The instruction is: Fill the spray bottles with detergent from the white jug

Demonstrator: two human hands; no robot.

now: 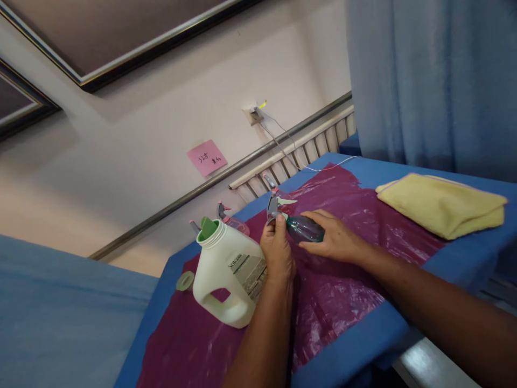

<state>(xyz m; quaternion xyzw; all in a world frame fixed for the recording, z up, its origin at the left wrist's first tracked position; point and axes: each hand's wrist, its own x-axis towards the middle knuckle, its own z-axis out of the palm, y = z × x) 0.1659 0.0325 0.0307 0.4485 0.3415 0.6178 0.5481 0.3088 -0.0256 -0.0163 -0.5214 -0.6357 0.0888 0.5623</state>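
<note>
A spray bottle (305, 228) with a see-through, dark teal body lies tilted between my two hands above the purple sheet. My left hand (277, 245) is closed around its grey spray head, thumb up near the neck; a pale trigger sticks out above. The bottle's body is gripped by my right hand (333, 237) from the base end. Just left of my left forearm stands a large white jug (224, 269) with a handle, a printed label and a green spout in its mouth. My forearm covers part of the jug's right side.
Behind the jug is a spray bottle with pink parts (236, 223); another spray head (270, 182) shows farther back. A pale round cap (184, 281) lies left of the jug. A folded yellow cloth (442, 205) rests at right on the blue-covered table (363, 345). A white cable (323, 170) crosses the back.
</note>
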